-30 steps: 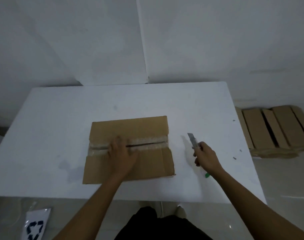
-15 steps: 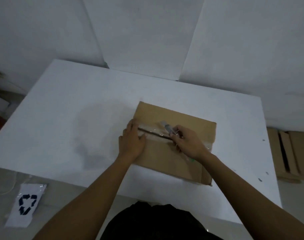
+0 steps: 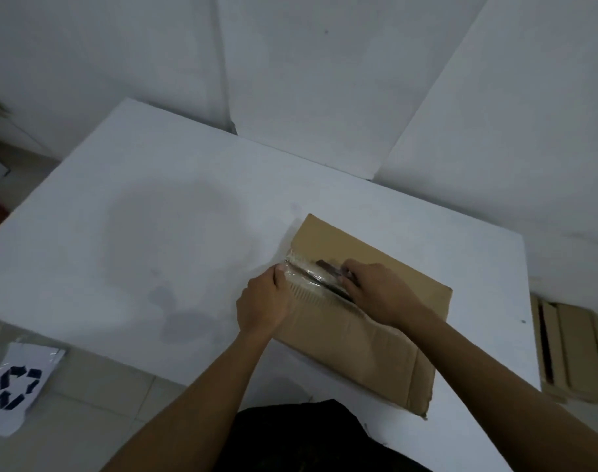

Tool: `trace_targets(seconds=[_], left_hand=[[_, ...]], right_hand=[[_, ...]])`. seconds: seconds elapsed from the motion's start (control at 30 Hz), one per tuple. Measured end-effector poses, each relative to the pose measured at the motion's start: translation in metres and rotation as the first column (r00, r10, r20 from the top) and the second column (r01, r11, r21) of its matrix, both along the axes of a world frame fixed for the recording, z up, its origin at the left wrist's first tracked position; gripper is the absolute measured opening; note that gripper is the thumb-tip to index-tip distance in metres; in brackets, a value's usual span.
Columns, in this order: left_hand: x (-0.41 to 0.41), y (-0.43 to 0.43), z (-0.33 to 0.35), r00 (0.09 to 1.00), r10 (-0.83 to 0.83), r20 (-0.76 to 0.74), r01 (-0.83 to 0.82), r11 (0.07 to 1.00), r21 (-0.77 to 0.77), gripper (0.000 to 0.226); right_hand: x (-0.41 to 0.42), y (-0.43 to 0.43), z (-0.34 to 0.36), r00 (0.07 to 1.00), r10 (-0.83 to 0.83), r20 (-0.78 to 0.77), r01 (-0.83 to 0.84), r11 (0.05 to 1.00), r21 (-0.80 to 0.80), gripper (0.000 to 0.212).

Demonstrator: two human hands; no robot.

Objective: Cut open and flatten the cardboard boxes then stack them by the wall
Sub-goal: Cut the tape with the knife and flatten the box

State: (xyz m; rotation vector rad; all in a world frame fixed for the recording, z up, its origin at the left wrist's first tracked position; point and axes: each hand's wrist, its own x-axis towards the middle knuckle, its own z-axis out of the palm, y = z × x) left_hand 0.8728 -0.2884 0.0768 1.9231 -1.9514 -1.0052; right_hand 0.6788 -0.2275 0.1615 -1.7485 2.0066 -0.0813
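The cardboard box (image 3: 359, 338) lies on the near right part of the white desk (image 3: 154, 233), turned at an angle, its top flaps closed by a taped seam (image 3: 308, 279) of clear tape. The step in hand looks like the cutting-open: the right hand (image 3: 379, 294) has its grip clamped on a utility knife (image 3: 326, 266), the blade laid along the seam near its left end. The left hand (image 3: 267, 304) steadies the box at that same end, its grip closed over the box's left edge with the thumb up by the tape.

The next move, as I judge it, calls for a shallow draw of the blade along the seam, kept clear of the left thumb, which sits just beside the knife tip.

Counted: one box on the desk, one knife, two hands. On the floor to the right lies one pile of flattened cardboard (image 3: 570, 349) near the wall (image 3: 325, 80); how many sheets I cannot tell. On the floor at near left lies one white sheet with recycling arrows (image 3: 16, 386).
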Motion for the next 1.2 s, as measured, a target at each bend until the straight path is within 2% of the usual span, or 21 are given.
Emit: trace_targets(seconds=[0.1,0.27,0.87,1.2], left_hand=[[0.001,-0.001,0.000,0.998,0.044,-0.046,-0.042,0.998,0.042,0.054],[0.001,-0.001,0.004,0.995,0.065,-0.080,-0.061,0.996,0.061,0.050],[-0.001,-0.001,0.000,0.991,0.075,-0.109,-0.068,0.996,0.059,0.053],[-0.002,-0.001,-0.002,0.981,0.107,-0.162,-0.098,0.993,0.059,0.042]], right_hand=[[0.016,-0.018,0.000,0.989,0.128,-0.071,-0.129,0.992,-0.007,0.024],[0.031,-0.035,-0.003,0.968,0.204,-0.147,-0.208,0.978,-0.014,0.027],[0.046,-0.054,-0.010,0.932,0.221,-0.287,-0.214,0.975,0.054,0.029],[0.042,-0.056,-0.009,0.946,0.228,-0.231,-0.214,0.973,0.084,0.029]])
